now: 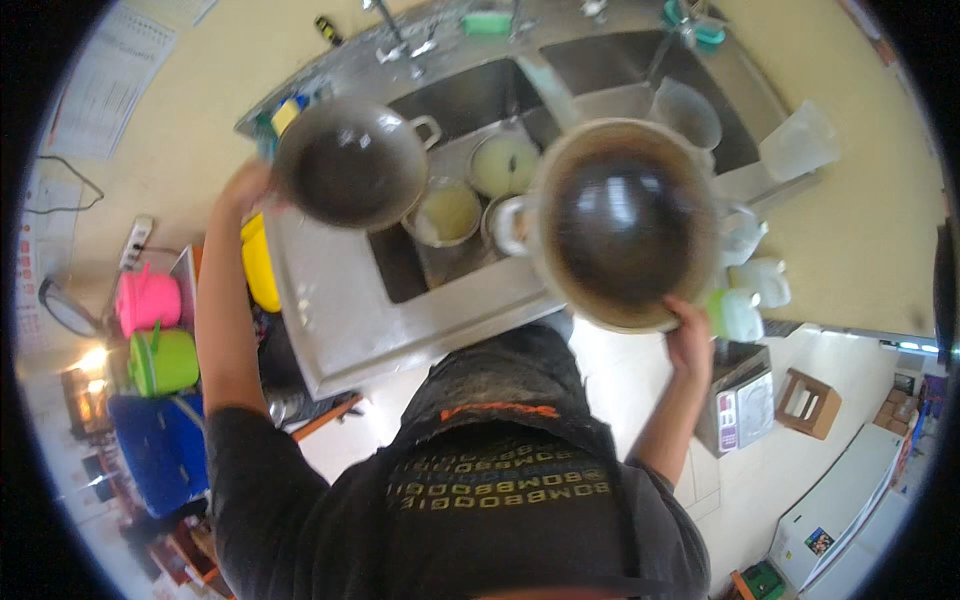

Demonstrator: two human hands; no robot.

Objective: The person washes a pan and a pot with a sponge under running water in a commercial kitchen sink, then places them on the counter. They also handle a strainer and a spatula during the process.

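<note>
My left hand (253, 186) grips the left edge of a dark two-handled metal pan (349, 165), raised over the sink's drainboard (330, 300). On the other side my right hand (688, 330) holds the rim of a larger round pan (622, 225) with a dark brown inside and pale loop handles. Both pans show their insides to the camera. Between them, in the left basin of the stainless steel sink, stand round containers with cloudy yellowish liquid (448, 212), (504, 165); part of another round vessel shows beside the larger pan.
Behind the basins are a faucet (403, 51) and a green sponge or block (487, 24). A translucent container (686, 116) sits at the right basin, another (801, 142) on the right ledge. Plastic bottles (739, 315) stand near the right pan. Pink (148, 300) and green (163, 361) buckets are at left.
</note>
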